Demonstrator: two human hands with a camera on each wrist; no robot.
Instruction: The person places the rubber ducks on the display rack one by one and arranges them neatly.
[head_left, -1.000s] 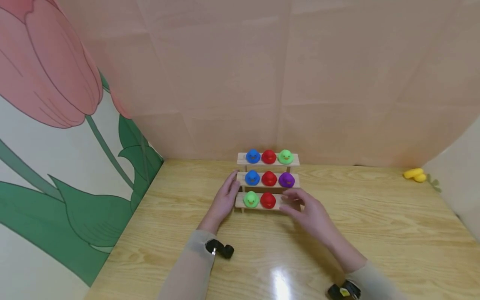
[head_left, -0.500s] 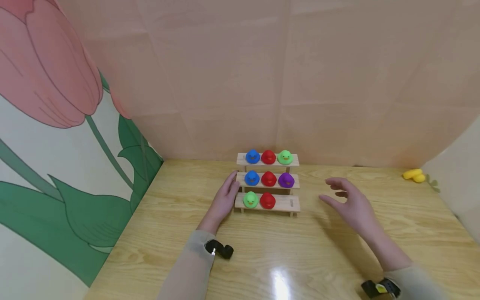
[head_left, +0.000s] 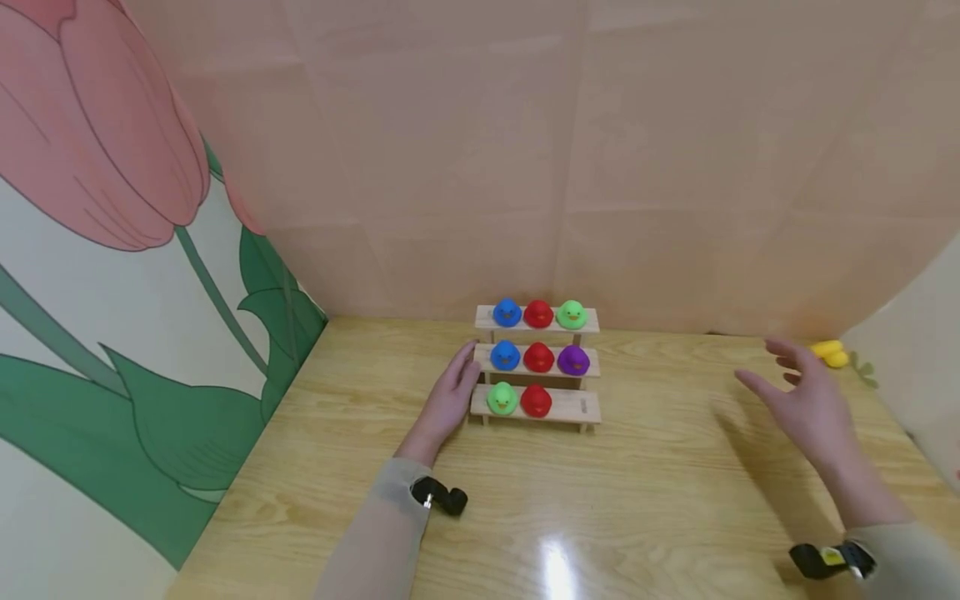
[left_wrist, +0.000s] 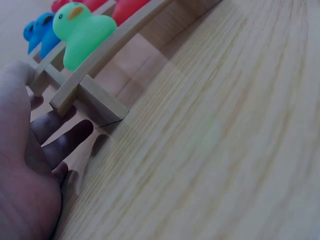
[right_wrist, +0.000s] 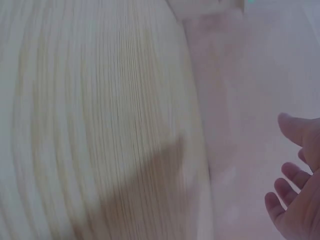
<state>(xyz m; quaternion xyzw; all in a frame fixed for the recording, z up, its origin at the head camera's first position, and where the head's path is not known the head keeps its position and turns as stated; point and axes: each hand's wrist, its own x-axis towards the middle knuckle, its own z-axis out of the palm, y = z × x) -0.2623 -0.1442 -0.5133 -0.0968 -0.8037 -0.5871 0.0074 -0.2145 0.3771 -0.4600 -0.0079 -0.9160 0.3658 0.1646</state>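
Observation:
A three-tier wooden rack (head_left: 564,406) holds small toy ducks. Blue, red and green ducks line its top tier; blue, red and purple ones sit on the middle. The bottom tier carries a green duck (head_left: 502,399) and a red duck (head_left: 536,401) at its left and centre, with bare wood on the right. My left hand (head_left: 447,400) rests along the rack's left side, fingers extended at the tier ends; the left wrist view shows fingertips right by the lower tier's end (left_wrist: 65,100). My right hand (head_left: 813,408) hovers above the table, fingers loosely bent, holding nothing, near some yellow rounded objects (head_left: 831,353).
The wood-grain table (head_left: 637,500) ends at a pinkish backdrop (head_left: 675,167) just behind the rack. A panel with a painted tulip (head_left: 127,142) stands along the left, and a pale panel (head_left: 922,333) along the right.
My right hand has moved away from the bottom tier to the right, now partly covering the yellow objects. The left hand has stayed at the rack's side, and the ducks have not moved.

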